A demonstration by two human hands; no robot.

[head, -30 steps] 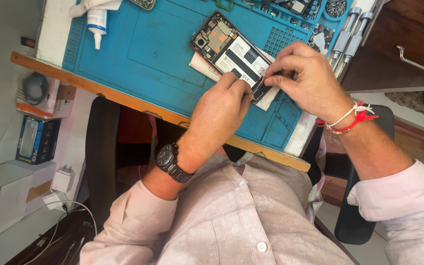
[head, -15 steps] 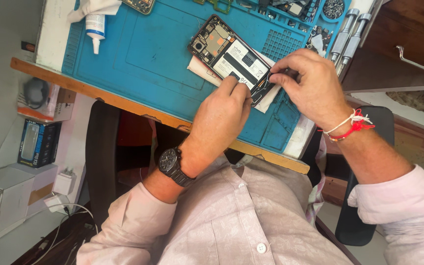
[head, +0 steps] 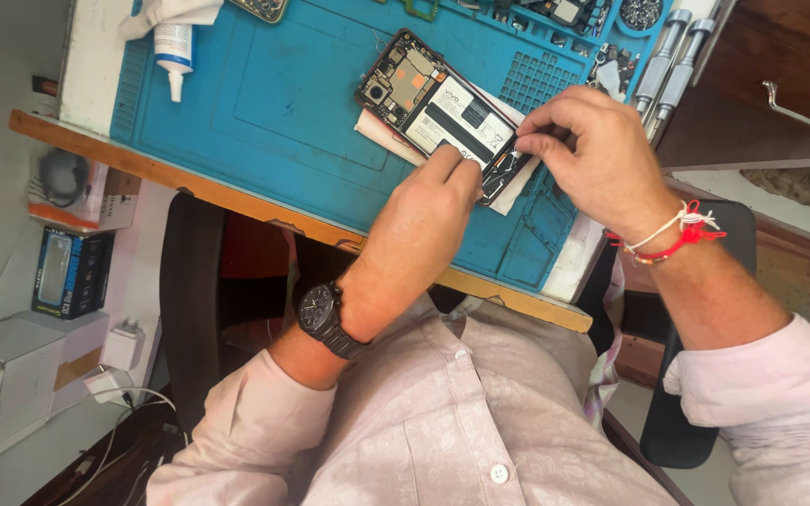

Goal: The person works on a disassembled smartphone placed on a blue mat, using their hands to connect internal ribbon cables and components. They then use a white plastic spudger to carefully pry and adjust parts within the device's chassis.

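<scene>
A: On the counter (head: 264,211), the largest thing I log is the blue work mat (head: 292,103), which covers most of the top. What sits on it?

B: Near its far right part, an opened phone (head: 438,108), back cover off, board and battery showing, lying tilted on a white cloth (head: 382,131). I see both hands at its lower end.

A: Left hand (head: 424,220)?

B: It comes up from below, a dark wristwatch (head: 322,317) on the wrist, fingers (head: 461,167) bunched together and pressed down on the phone's lower edge.

A: Right hand (head: 602,155)?

B: It comes in from the right, red and white wrist threads (head: 677,234) on it. Thumb and forefinger are pinched together at the phone's bottom corner; I cannot tell what, if anything, sits between them.

A: Smaller items?

B: A white squeeze bottle (head: 175,52) lies at the mat's left edge, well apart from the phone. Two metal screwdrivers (head: 667,56) lie just beyond the right hand.
</scene>
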